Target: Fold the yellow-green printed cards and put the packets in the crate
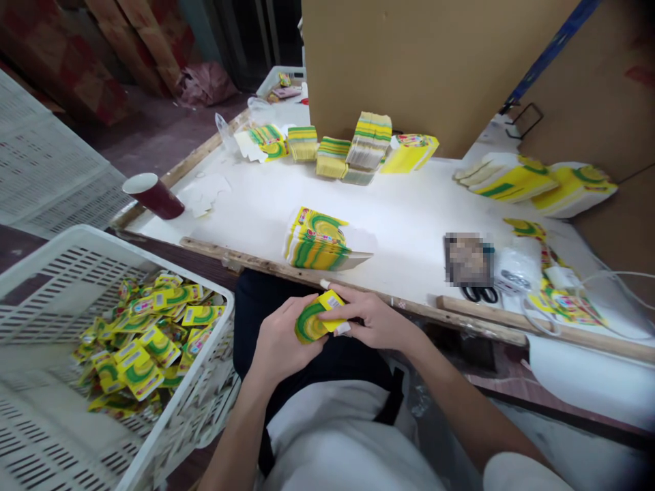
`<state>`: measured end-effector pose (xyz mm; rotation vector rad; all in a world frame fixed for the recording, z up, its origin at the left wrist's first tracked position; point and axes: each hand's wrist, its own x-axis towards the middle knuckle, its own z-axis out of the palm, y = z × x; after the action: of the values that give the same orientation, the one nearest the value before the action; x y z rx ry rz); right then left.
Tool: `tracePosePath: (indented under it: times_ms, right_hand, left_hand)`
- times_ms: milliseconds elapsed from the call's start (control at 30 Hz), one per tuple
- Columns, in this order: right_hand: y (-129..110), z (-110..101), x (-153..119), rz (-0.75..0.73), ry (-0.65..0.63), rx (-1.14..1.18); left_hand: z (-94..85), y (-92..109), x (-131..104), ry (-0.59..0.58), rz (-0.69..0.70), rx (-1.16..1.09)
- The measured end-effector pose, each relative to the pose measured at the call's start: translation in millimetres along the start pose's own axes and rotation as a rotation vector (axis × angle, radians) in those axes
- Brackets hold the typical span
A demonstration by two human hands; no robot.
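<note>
Between my two hands, above my lap and near the table's front edge, is a small yellow and green carton (313, 322). My left hand (280, 337) wraps round its left side. The fingers of my right hand (376, 317) grip its right end, where a white flap shows; some fingertips have white coverings. Just beyond, a stack of flat yellow and green printed cartons (317, 239) lies on the white table (409, 211). To my left, a white plastic basket (225, 300) holds many small yellow and green packs (140, 365).
Bundles of flat cartons (369, 140) stand along a large cardboard sheet (399, 61). More carton stacks (512, 179) lie at the right. A dark red cup (161, 198) stands at the table's left edge. Black-handled scissors (479, 294) and a white cable (542, 327) lie at the right front.
</note>
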<state>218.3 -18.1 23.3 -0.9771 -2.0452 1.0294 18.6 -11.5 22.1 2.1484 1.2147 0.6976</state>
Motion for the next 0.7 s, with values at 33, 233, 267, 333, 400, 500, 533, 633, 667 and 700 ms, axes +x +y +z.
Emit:
tracePosePath:
  times_ms: [33, 233, 267, 333, 400, 500, 533, 633, 667, 700]
  right_hand:
    - [0, 2, 0, 0.009, 0.034, -0.006]
    - [2, 16, 4, 0.013, 0.046, 0.052]
    - [2, 15, 6, -0.003, 0.038, 0.074]
    - [2, 13, 7, -0.017, 0.056, 0.076]
    - [1, 12, 8, -0.014, 0.087, 0.024]
    - [-1, 6, 8, -0.016, 0.041, -0.032]
    - [-1, 3, 8, -0.024, 0.002, -0.027]
    - [-2, -7, 7, -0.058, -0.09, 0.002]
    - [-2, -9, 7, -0.061, -0.095, 0.004]
    - [-2, -9, 7, -0.059, -0.085, 0.0]
  left_hand:
    - [0.0, 1, 0, 0.017, 0.001, 0.018]
    - [-3.3, -1, -2, 0.05, 0.001, 0.046]
    - [-4.4, -2, -2, 0.047, 0.002, 0.043]
    - [-6.6, -4, -3, 0.058, 0.004, 0.039]
    - [-8.2, -5, -2, 0.067, 0.001, 0.037]
    - [-9.1, -4, -3, 0.024, -0.015, -0.001]
    - [-9.0, -3, -3, 0.002, -0.022, -0.018]
    - [-8.2, 0, -5, -0.028, -0.027, -0.042]
    - [-7.8, 1, -5, -0.025, -0.022, -0.037]
    - [-7.5, 2, -5, -0.016, -0.015, -0.024]
